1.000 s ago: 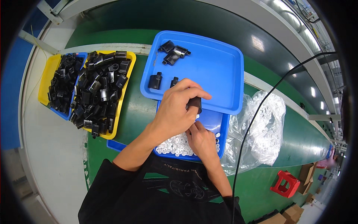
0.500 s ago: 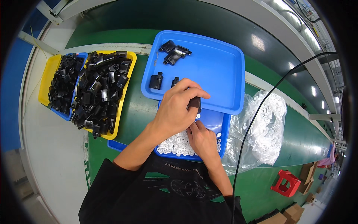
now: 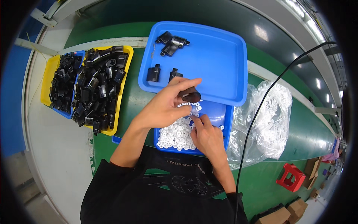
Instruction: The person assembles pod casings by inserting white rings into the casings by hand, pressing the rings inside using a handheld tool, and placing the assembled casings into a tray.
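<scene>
My left hand [image 3: 160, 106] is closed round a hollow black plastic fitting [image 3: 191, 96], whose open end faces right. Below it, small white plastic rings [image 3: 175, 136] fill the left part of a lower blue tray [image 3: 229, 119]. Among these rings my right hand [image 3: 209, 138] bends its fingers together at the pile's edge; what they hold, if anything, is hidden. An upper blue tray [image 3: 209, 63] overlaps the far side of the lower one. Several similar black fittings [image 3: 153, 73] lie in its left half, one just beyond my left hand.
On the left stand a yellow tray [image 3: 126, 74] heaped with black fittings and a blue tray [image 3: 69, 114] of smaller black parts. A clear bag [image 3: 274, 119] of white rings lies at right. A black cable [image 3: 257, 112] hangs across that side. A red stool [image 3: 291, 177] stands on the floor.
My left hand has shifted slightly left and turned, so the fitting's open end now shows. My right hand has moved slightly right, staying at the white rings.
</scene>
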A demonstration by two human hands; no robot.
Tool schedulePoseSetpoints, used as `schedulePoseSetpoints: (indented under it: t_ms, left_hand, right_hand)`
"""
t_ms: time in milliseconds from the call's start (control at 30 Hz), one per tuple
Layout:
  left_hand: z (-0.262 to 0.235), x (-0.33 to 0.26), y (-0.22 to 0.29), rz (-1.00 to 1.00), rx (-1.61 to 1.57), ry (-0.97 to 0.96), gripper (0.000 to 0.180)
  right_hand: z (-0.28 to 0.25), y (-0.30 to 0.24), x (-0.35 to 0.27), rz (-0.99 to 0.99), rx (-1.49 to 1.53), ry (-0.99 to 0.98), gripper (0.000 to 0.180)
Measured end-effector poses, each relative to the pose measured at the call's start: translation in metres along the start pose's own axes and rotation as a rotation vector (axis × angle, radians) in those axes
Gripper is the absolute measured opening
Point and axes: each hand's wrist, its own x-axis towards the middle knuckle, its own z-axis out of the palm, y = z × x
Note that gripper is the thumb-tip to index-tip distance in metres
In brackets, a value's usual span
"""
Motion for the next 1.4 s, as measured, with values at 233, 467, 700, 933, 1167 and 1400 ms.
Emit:
schedulePoseSetpoints:
  t_ms: [233, 467, 700, 933, 1167, 1400]
  left_hand:
    - [0.027, -0.002, 0.045, 0.068, 0.342, 0.034, 0.054]
    - [0.042, 0.006, 0.059, -0.013, 0.287, 0.101, 0.052]
    - [0.047, 0.026, 0.054, 0.020, 0.396, 0.046, 0.050]
    - [0.080, 0.133, 0.035, 0.257, 0.993, -0.011, 0.033]
    - [0.118, 0.296, -0.011, 0.448, 1.385, -0.111, 0.030]
    - [0.096, 0.353, -0.063, 0.194, 1.680, -0.358, 0.039]
  right_hand:
    - [0.006, 0.015, -0.006, -0.072, -0.044, 0.045, 0.016]
    - [0.000, 0.016, -0.008, -0.081, 0.036, 0.089, 0.012]
    - [-0.015, 0.015, -0.011, -0.064, 0.119, 0.100, 0.014]
    - [-0.008, 0.013, -0.019, -0.150, 0.221, 0.186, 0.017]
    - [-0.012, 0.003, -0.043, -0.116, 0.181, 0.188, 0.019]
    - [-0.023, 0.003, -0.047, -0.087, 0.262, 0.161, 0.019]
